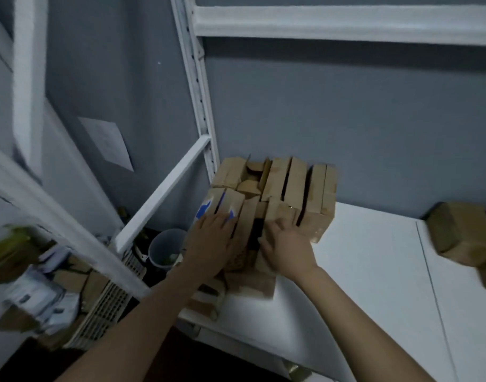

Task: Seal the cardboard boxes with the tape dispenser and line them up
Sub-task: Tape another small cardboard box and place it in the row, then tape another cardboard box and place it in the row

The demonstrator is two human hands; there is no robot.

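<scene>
Several brown cardboard boxes (296, 186) stand packed together at the back left corner of a white shelf (374, 271), some with open flaps. My left hand (212, 238) lies flat, fingers spread, on a box with a blue mark (208, 208). My right hand (287, 249) presses on the flaps of the front box (252, 282), beside a dark gap between the flaps. The picture is blurred. No tape dispenser is visible.
More cardboard boxes (465, 235) sit at the right edge of the shelf. White shelf posts (200, 86) and a slanted rail (164, 194) rise at the left. Below left are a grey cup (164, 249), a white slotted crate (109, 307) and cluttered packages.
</scene>
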